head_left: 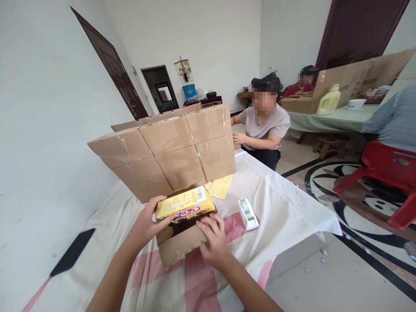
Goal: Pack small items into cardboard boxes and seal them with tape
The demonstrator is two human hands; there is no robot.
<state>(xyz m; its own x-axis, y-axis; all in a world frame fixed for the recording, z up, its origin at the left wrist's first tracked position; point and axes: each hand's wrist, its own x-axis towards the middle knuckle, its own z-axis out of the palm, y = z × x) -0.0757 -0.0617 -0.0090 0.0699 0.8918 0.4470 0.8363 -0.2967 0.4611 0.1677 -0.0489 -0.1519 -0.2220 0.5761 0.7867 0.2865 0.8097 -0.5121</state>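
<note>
A yellow printed snack box with a barcode on its top sits tilted in the opening of a small brown cardboard box. My left hand grips the left end of the yellow box, thumb along its front and fingers over the back edge. On the other side, my right hand pinches the near right wall of the cardboard box, fingers over the rim. A white device with a small screen, perhaps a tape dispenser or scanner, lies to the right on the cloth. The inside of the cardboard box is mostly shadowed.
A taped cardboard partition stands across the table behind the box. Yellow paper lies at its foot. White and pink cloth covers the table. Beyond the partition's right end a person sits. A dark flat object lies at left.
</note>
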